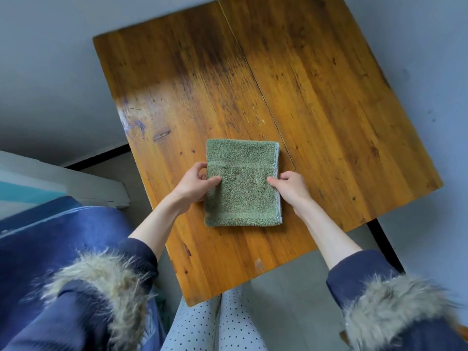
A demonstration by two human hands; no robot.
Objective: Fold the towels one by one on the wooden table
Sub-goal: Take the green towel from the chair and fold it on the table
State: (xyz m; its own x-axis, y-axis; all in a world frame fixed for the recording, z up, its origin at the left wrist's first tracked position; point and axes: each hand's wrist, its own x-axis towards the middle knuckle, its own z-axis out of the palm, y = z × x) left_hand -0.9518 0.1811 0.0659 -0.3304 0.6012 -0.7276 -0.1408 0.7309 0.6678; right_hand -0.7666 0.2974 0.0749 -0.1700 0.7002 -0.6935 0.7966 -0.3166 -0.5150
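Green terry towel (243, 183) folded into thick rectangle, looped nap, flat woven bands across middle and near front hem, pale blue edging showing along right side. Lies flat on table (316, 97), near front half, just left of seam between planks. Table: glossy orange-brown wood, scuffed, dark streaks. My left hand (195, 183) pinches towel's left edge, thumb on top, fingers curled at the side. My right hand (291, 186) pinches right edge same way. Fur-trimmed navy sleeves (106, 282) pushed up forearms.

Pale grey floor (430, 72), white ledge (63, 178) at left, glare on wooden table (316, 97)
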